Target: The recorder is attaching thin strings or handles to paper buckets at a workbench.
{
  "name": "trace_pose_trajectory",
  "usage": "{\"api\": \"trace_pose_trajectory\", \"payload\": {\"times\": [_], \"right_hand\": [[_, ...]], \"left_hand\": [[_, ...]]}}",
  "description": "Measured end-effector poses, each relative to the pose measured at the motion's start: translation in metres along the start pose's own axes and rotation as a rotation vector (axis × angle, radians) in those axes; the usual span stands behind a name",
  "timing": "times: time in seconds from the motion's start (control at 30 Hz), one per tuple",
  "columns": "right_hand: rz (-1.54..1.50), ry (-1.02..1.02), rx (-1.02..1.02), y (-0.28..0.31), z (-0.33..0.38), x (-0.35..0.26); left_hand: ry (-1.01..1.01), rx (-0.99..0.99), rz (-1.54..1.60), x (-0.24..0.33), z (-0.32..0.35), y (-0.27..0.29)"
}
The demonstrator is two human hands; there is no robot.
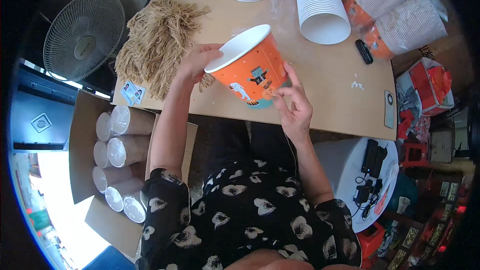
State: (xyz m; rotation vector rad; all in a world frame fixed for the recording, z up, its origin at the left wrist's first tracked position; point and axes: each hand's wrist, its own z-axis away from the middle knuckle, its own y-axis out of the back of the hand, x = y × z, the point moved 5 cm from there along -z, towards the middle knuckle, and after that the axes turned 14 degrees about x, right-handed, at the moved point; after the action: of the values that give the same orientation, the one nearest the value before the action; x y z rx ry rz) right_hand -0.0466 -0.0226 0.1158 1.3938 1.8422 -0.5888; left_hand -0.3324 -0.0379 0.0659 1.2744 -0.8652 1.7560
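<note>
A large orange paper bucket (255,72) with a white rim and cartoon prints is held tilted above the near part of the table. My left hand (200,61) grips it at the rim, with the thumb over the edge and the other fingers out of sight behind. At the right of the bucket, my right hand (296,102) has its thumb and a bent finger pinched together close to the lower side. Another finger of that hand extends up along the bucket's wall. Whatever lies in the pinch is too small to make out.
Tan strings (157,40) lie heaped on the table (340,90), left. Nested white buckets (322,12) and bagged stacks (410,25) stand at the back right, near a black tool (364,51) and a phone (389,109). A carton (82,150) of wrapped cups sits left below.
</note>
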Motion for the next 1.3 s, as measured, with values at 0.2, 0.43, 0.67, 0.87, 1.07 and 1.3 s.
{"api": "trace_pose_trajectory", "payload": {"times": [0.2,0.43,0.67,0.87,1.07,1.3], "right_hand": [[-0.019,-0.035,0.042,0.003,-0.002,0.01],[-0.151,-0.235,0.168,0.015,-0.016,0.025],[-0.438,-0.585,0.319,0.033,-0.017,0.061],[-0.157,-0.408,0.289,0.038,-0.007,0.073],[-0.052,-0.528,0.282,0.037,-0.002,0.036],[0.054,-0.417,0.252,0.031,0.006,0.007]], "left_hand": [[0.064,0.029,0.053,0.009,0.001,-0.013],[-0.002,-0.006,0.079,0.026,0.017,-0.019],[-0.161,-0.144,0.002,0.052,0.036,-0.029],[-0.762,0.09,-0.327,0.075,0.061,-0.042],[-0.855,0.265,-0.572,0.073,0.093,-0.055],[-0.889,0.212,-0.643,0.068,0.097,-0.063]]}}
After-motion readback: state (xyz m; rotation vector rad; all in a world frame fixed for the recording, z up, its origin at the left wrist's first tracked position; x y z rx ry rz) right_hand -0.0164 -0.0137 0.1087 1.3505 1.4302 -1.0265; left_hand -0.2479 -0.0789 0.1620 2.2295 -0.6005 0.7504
